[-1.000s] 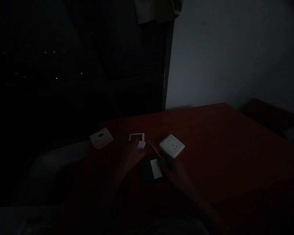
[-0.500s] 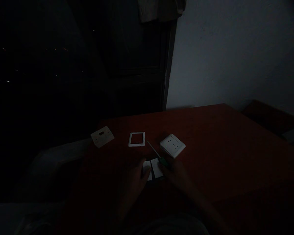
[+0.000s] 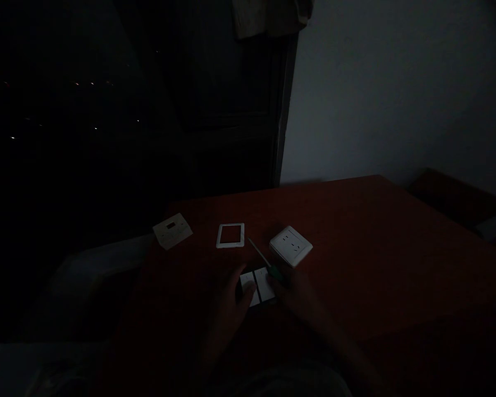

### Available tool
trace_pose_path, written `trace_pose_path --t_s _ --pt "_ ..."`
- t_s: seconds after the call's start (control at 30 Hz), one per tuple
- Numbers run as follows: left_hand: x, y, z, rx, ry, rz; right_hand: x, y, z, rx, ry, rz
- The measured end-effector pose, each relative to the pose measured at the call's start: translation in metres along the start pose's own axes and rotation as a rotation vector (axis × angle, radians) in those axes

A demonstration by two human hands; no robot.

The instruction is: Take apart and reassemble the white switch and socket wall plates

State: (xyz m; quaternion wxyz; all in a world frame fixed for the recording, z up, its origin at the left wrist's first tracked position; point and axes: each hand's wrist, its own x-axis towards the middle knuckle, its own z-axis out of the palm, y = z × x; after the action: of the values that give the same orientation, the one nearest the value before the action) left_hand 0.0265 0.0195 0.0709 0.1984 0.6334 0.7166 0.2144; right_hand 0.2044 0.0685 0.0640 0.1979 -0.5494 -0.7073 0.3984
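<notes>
My left hand point(image 3: 231, 303) grips a light switch point(image 3: 266, 284) with two white rockers side by side, its thumb on the left rocker. The dark body beneath the rockers is hard to see. My right hand point(image 3: 295, 289) is closed round the green handle of a screwdriver point(image 3: 259, 252), whose thin shaft points away to the upper left. The right fingers also touch the right rocker. Just beyond them lies a white wall socket point(image 3: 291, 246). A white square frame point(image 3: 219, 236) lies farther left on the table.
On the reddish-brown table point(image 3: 355, 237), a pale plate point(image 3: 174, 238) with a small rectangular cutout lies near the left edge. A white wall point(image 3: 376, 99) rises behind, beside a dark window frame point(image 3: 287, 105). The room is very dim.
The left rocker has shifted slightly, and the two rockers now line up more evenly with a narrow gap. Both hands have barely moved; the screwdriver stays in my right hand.
</notes>
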Motion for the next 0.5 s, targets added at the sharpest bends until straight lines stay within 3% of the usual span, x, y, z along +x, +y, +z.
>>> trace_pose_path --t_s 0.23,0.5 --pt "0.003 0.001 0.002 -0.089 0.002 -0.019 0.001 0.002 0.001 0.014 -0.016 -0.009" --pt "0.006 -0.013 0.003 -0.309 -0.022 -0.071 -0.001 0.001 0.000 -0.002 0.001 0.000"
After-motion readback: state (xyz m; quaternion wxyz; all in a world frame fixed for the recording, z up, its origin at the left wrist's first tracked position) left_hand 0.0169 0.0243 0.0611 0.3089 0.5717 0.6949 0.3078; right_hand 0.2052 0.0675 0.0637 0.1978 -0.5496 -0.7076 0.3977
